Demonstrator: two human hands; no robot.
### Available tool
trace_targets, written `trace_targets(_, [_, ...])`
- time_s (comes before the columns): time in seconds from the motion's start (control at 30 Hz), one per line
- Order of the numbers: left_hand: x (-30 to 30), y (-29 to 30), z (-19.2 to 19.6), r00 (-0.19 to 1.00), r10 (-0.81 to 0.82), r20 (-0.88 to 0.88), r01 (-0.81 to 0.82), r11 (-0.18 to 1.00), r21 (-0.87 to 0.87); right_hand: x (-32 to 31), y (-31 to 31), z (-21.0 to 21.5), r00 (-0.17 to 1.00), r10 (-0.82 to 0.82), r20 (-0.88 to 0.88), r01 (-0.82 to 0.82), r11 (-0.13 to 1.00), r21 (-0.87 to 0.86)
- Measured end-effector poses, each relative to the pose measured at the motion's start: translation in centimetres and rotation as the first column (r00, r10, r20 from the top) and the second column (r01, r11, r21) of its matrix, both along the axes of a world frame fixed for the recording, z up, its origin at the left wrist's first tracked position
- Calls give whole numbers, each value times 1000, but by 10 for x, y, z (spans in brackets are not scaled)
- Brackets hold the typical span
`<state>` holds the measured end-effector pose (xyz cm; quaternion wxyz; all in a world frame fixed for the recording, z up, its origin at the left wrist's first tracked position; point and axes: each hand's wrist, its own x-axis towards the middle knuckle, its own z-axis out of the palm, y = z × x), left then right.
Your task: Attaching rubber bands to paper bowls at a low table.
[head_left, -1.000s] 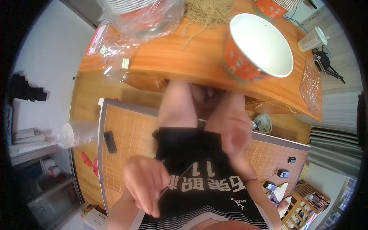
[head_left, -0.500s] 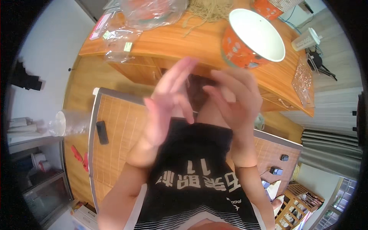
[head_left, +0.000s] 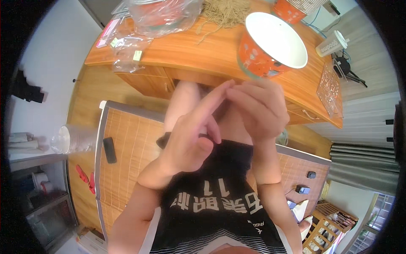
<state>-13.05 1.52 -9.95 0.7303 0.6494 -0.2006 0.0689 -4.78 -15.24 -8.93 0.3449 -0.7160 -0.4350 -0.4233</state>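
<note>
My left hand point(head_left: 192, 133) is raised over my lap, its long fingers stretched out and the thumb apart. Its fingertips meet those of my right hand point(head_left: 262, 108), whose fingers are bent and closed together at that spot. If anything thin is pinched there, it is too small to make out. Just beyond my right hand, an orange patterned paper bucket point(head_left: 258, 57) with a white inside stands on the wooden desk point(head_left: 190, 53). Left of the bucket lies a loose tangle of tan string point(head_left: 226, 15).
Clear plastic wrap covers an orange bucket point(head_left: 163, 17) at the desk's far left; a crumpled clear bag point(head_left: 129, 51) hangs over the edge. Stacked buckets point(head_left: 292, 10), a lidded cup point(head_left: 332, 44) and a black router point(head_left: 344, 65) stand right. A phone point(head_left: 109, 150) lies on the mat.
My hands were apart and blurred. Now the left has moved right, bringing its fingertips against the right hand's, which have closed together. The view has shifted slightly.
</note>
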Motion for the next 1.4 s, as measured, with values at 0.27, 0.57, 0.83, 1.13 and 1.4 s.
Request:
trace_targets(0.27, [8, -5, 7, 972, 233, -24, -212, 918, 334, 17, 1, -19, 962, 22, -274, 27, 984, 175])
trace_targets(0.57, [46, -9, -18, 729, 464, 503, -673, 622, 401, 22, -1, -21, 925, 36, -379, -14, 998, 62])
trace_targets(0.83, [61, -19, 6, 691, 247, 680, -632, 662, 402, 22, -27, -13, 949, -60, -308, 36, 996, -81])
trace_targets(1.13, [96, -65, -12, 852, 499, 157, -519, 843, 142, 68, -101, 74, 953, -295, -68, 249, 890, -383])
trace_targets(1.4, [107, -77, -9, 793, 572, 212, -607, 773, 186, 78, -88, 60, 938, -208, -278, 7, 812, -583])
